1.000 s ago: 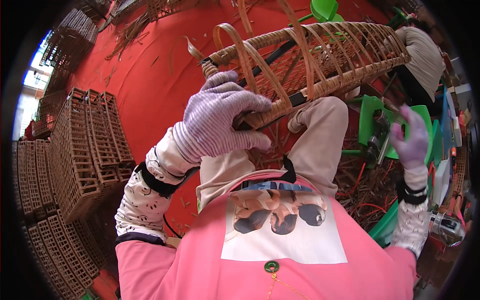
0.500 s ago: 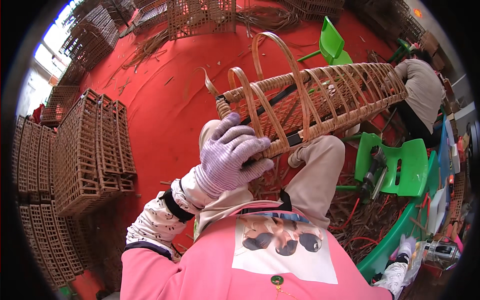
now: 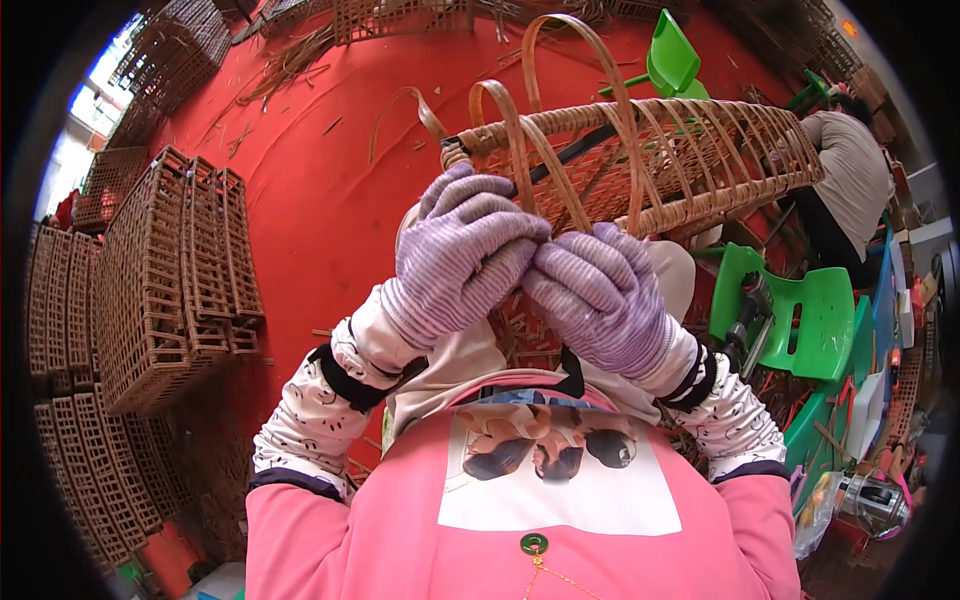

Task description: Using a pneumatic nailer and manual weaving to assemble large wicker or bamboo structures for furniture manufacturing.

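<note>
A long, tapering frame of woven cane (image 3: 735, 190) lies slanted across my knees, its near end toward me. Loose loops of a flat cane strip (image 3: 548, 155) arch up from that end. My gloved left hand (image 3: 465, 250) is closed round the frame's near end. Beside it my gloved right hand (image 3: 605, 300) has its fingers curled together at the lower rim, the two hands touching. The right fingertips are hidden, so whatever they pinch cannot be made out. Dark binding shows at the frame's upper near corner.
Stacked openwork cane crates (image 3: 150, 290) stand at the left. Another person (image 3: 850, 180) bends over at the right. A green chair (image 3: 805, 320) holds a power tool (image 3: 750, 310). Cane scraps litter the red floor (image 3: 310, 190); a metal cylindrical device (image 3: 875, 502) sits lower right.
My right hand has come from the lower right side to the frame's near end, beside my left hand. The left hand keeps its hold on the frame.
</note>
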The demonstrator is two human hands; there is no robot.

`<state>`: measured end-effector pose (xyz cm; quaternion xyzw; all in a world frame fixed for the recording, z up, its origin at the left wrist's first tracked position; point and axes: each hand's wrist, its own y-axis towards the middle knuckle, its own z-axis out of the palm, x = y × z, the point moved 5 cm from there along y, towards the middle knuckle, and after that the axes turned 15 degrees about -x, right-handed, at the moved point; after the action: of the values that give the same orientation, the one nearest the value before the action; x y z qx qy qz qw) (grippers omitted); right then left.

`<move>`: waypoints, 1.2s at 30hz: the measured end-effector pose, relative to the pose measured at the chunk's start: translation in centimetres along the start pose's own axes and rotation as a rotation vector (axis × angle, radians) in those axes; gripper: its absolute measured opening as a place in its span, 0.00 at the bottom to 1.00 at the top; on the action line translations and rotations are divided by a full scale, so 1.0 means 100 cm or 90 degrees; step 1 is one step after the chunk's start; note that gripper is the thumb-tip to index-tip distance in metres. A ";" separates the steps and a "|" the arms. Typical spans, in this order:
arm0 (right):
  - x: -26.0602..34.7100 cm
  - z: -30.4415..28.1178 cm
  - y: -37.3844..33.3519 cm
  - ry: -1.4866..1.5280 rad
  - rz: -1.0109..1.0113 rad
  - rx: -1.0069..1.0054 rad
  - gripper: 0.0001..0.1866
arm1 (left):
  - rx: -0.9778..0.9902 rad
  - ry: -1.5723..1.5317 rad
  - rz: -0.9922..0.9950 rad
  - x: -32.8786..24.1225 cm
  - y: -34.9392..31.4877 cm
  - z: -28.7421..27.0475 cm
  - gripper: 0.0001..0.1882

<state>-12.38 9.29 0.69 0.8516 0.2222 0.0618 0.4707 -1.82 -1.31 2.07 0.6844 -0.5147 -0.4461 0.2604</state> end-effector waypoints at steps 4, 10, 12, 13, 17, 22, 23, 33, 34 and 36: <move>-0.007 0.000 -0.001 0.066 0.041 0.004 0.16 | -0.122 -0.125 -0.134 0.029 -0.002 -0.013 0.08; -0.022 0.008 0.006 0.175 0.147 -0.036 0.17 | -0.226 -0.187 -0.629 0.130 -0.016 -0.025 0.13; -0.024 0.009 0.008 0.181 0.159 -0.049 0.20 | -0.127 -0.385 -0.786 0.159 -0.027 -0.005 0.16; -0.022 0.008 0.007 0.185 0.157 -0.049 0.20 | -0.130 -0.383 -0.787 0.169 -0.026 0.000 0.16; -0.023 0.007 0.010 0.180 0.172 -0.037 0.20 | -0.194 -0.671 -0.669 0.148 0.015 0.004 0.15; -0.027 0.005 0.006 0.162 0.191 -0.038 0.20 | -0.185 -0.255 -0.402 0.074 0.017 -0.015 0.11; -0.026 0.005 0.007 0.163 0.186 -0.043 0.20 | -0.182 -0.250 -0.400 0.066 0.012 -0.017 0.11; -0.013 -0.001 0.010 0.059 0.123 -0.093 0.16 | -0.083 0.012 -0.007 0.002 -0.014 -0.028 0.15; -0.012 0.000 0.010 0.062 0.126 -0.098 0.16 | -0.075 0.047 -0.019 -0.002 -0.014 -0.032 0.16; -0.013 0.001 0.011 0.042 0.115 -0.091 0.16 | -0.084 -0.023 -0.070 -0.011 -0.017 -0.028 0.17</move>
<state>-13.15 8.14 1.69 0.8299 0.1553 0.1477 0.5152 1.39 0.03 2.44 0.6848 -0.4507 -0.5047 0.2705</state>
